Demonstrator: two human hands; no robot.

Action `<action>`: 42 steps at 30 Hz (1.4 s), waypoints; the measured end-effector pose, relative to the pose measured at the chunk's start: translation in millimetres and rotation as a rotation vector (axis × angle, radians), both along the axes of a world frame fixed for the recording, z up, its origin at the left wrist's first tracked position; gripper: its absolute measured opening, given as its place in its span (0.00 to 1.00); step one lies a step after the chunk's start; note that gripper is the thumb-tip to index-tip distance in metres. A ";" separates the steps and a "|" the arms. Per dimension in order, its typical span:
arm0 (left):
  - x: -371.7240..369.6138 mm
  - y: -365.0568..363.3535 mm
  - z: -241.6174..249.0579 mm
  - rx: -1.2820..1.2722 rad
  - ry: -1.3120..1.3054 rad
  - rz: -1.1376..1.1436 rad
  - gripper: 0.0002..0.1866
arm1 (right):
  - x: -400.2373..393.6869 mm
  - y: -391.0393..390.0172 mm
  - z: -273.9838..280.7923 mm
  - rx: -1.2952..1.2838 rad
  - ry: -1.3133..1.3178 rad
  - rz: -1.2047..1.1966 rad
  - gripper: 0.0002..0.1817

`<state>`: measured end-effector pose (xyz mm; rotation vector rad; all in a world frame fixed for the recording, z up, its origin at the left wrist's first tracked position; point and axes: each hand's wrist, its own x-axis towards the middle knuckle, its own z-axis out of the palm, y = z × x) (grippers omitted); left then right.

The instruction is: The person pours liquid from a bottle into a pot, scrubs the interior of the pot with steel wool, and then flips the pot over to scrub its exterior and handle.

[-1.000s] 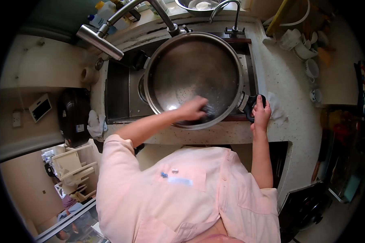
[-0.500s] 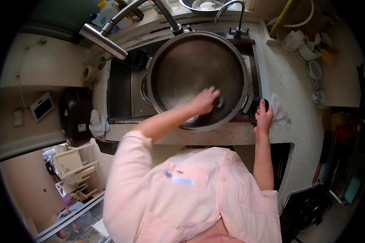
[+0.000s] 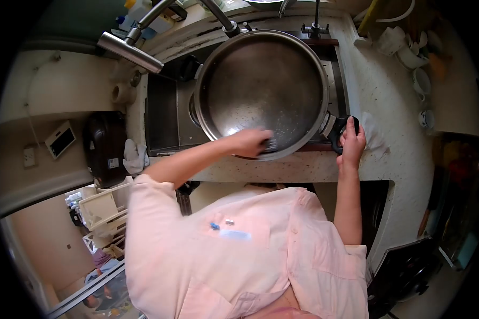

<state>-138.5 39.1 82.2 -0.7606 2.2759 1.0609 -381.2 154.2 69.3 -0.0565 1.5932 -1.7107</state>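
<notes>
A wide, round stainless steel pan (image 3: 266, 80) rests over the sink, its inside wet and spotted with droplets or suds. My left hand (image 3: 247, 142) is inside its near edge, fingers closed on a small shiny grey thing that looks like a steel wool scrubber (image 3: 270, 144); the hand is blurred and covers most of it. At the pan's right side, my right hand (image 3: 353, 144) grips the black pan handle (image 3: 336, 133), thumb lying along its top. A second black handle (image 3: 189, 68) sticks out at the upper left of the pan.
A large pull-out faucet (image 3: 130, 52) hangs at the sink's upper left, near the rim. A thinner tap (image 3: 316, 29) stands behind the pan. Bottles (image 3: 141, 16) line the sill. White cloths (image 3: 135, 156) lie left of the sink; cups (image 3: 421, 81) stand right.
My left hand has swept left and toward me along the pan's near side. My right hand stays on the handle. The whole view has shifted slightly.
</notes>
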 end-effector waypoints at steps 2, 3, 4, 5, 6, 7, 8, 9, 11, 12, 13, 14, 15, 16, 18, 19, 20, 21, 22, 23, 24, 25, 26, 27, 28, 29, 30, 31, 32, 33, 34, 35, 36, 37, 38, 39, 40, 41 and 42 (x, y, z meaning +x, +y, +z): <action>-26.5 6.0 -15.5 0.088 0.255 0.083 0.16 | -0.1 -2.0 1.7 0.005 -0.003 -0.005 0.11; -34.8 2.1 -20.1 0.130 0.388 0.119 0.16 | -1.6 -3.7 0.3 0.005 0.006 -0.004 0.11; -30.6 -3.3 -21.1 0.107 0.278 0.041 0.16 | -3.1 -2.2 -3.0 0.011 0.016 0.001 0.12; -16.5 -9.4 -16.8 0.090 0.164 -0.034 0.16 | -4.3 0.3 -5.2 0.024 0.022 0.008 0.12; -0.4 -18.2 -12.4 0.070 0.046 -0.111 0.17 | -5.3 0.9 -5.8 0.026 0.030 0.012 0.12; 20.6 -33.5 -8.8 0.016 -0.120 -0.128 0.17 | -5.2 2.2 -6.2 0.028 0.033 0.014 0.12; 34.0 -43.9 -4.6 -0.039 -0.289 -0.145 0.18 | -3.8 3.4 -6.9 0.030 0.034 0.016 0.12; 34.8 -45.1 -5.2 -0.043 -0.273 -0.152 0.19 | -3.4 2.9 -8.1 0.015 0.017 0.022 0.12; 31.3 -42.0 -5.5 -0.052 -0.228 -0.171 0.20 | -5.7 4.1 -10.2 -0.013 -0.006 0.028 0.12; 19.5 -28.3 -26.0 0.065 0.032 -0.145 0.20 | -5.3 4.6 -9.8 0.001 0.002 0.026 0.12; -10.7 -9.6 -18.3 0.139 0.182 -0.023 0.19 | -3.6 3.6 -9.0 0.013 0.012 0.017 0.12; -35.7 -6.5 -30.8 0.107 0.332 -0.017 0.18 | -4.0 4.0 -9.7 0.026 0.023 0.005 0.12; -55.8 -6.6 -46.0 0.081 0.484 -0.009 0.18 | -5.2 7.2 -16.3 0.017 0.037 0.011 0.11; -72.6 -15.5 -59.3 0.027 0.549 0.046 0.17 | -5.6 9.7 -21.9 0.009 0.040 0.010 0.11; -89.7 -52.5 -66.8 -0.204 0.611 0.070 0.20 | -6.9 13.7 -28.5 -0.019 0.041 0.009 0.12; -93.3 -76.1 -70.8 -0.338 0.509 0.131 0.23 | -8.1 13.4 -25.8 -0.019 0.048 0.021 0.12; -89.6 -98.3 -85.0 -0.539 0.647 0.233 0.24 | -9.4 11.2 -21.4 -0.019 0.051 0.034 0.12; -89.6 -112.8 -70.9 -0.634 0.496 0.394 0.24 | -8.9 9.4 -18.3 -0.022 0.051 0.048 0.12; -86.5 -131.2 -78.2 -0.759 0.493 0.535 0.24 | -8.4 7.6 -16.6 -0.015 0.038 0.044 0.13; -88.4 -134.9 -77.3 -0.706 0.481 0.698 0.23 | -9.2 5.4 -14.5 -0.011 0.029 0.043 0.13; -91.1 -136.9 -76.7 -0.648 0.467 0.864 0.22 | -10.5 3.6 -12.5 -0.007 0.023 0.046 0.13; -97.6 -135.0 -78.0 -0.443 0.514 0.870 0.23 | -10.8 1.9 -10.6 0.001 0.030 0.042 0.13; -108.2 -128.0 -79.9 -0.237 0.553 0.867 0.23 | -10.2 0.6 -9.4 0.010 0.035 0.037 0.13; -127.1 -109.9 -63.5 0.200 0.528 1.045 0.23 | -9.7 0.3 -8.8 0.021 0.038 0.035 0.13; -137.9 -90.7 -49.1 0.424 0.595 1.071 0.20 | -10.2 -0.1 -9.0 0.023 0.040 0.044 0.13; -148.2 -79.9 -43.1 0.525 0.596 1.159 0.19 | -10.8 -0.6 -9.6 0.024 0.041 0.053 0.14; -156.1 -71.0 -36.7 0.627 0.595 1.246 0.18 | -11.5 -0.6 -9.6 0.025 0.043 0.061 0.14; -159.6 -60.8 -28.0 0.642 0.645 1.279 0.17 | -10.8 -0.4 -8.8 0.039 0.047 0.058 0.14; -161.5 -49.4 -16.8 0.656 0.696 1.313 0.16 | -9.9 -0.9 -7.4 0.052 0.052 0.056 0.14; -163.1 -40.3 -10.4 0.668 0.750 1.343 0.16 | -11.1 -2.4 -6.4 0.061 0.057 0.053 0.14; -162.6 -32.2 -14.6 0.582 0.776 1.265 0.15 | -12.3 -2.6 -6.3 0.056 0.080 0.063 0.14; -159.1 -23.6 -24.0 0.497 0.796 1.189 0.15 | -12.2 -2.0 -6.9 0.054 0.099 0.075 0.14; -153.9 -13.5 -19.0 0.412 0.813 1.113 0.15 | -11.7 -1.3 -7.4 0.052 0.116 0.087 0.15; -146.4 -2.9 -9.9 0.383 0.716 1.076 0.14 | -10.8 -0.5 -8.6 0.054 0.105 0.077 0.14; -137.7 8.3 -12.9 0.405 0.760 1.042 0.13 | -10.5 0.0 -11.1 0.051 0.096 0.068 0.14; -131.5 17.2 -15.8 0.398 0.721 1.043 0.14 | -11.2 -0.5 -12.6 0.047 0.088 0.058 0.14; -129.0 20.6 -17.0 0.391 0.681 1.042 0.14 | -11.9 -0.8 -12.8 0.030 0.080 0.055 0.14; -130.2 18.1 -14.3 0.399 0.644 1.041 0.15 | -11.0 1.4 -13.1 0.020 0.070 0.055 0.14; -132.9 13.3 -15.2 0.394 0.645 1.069 0.15 | -9.5 4.6 -13.4 0.013 0.061 0.059 0.13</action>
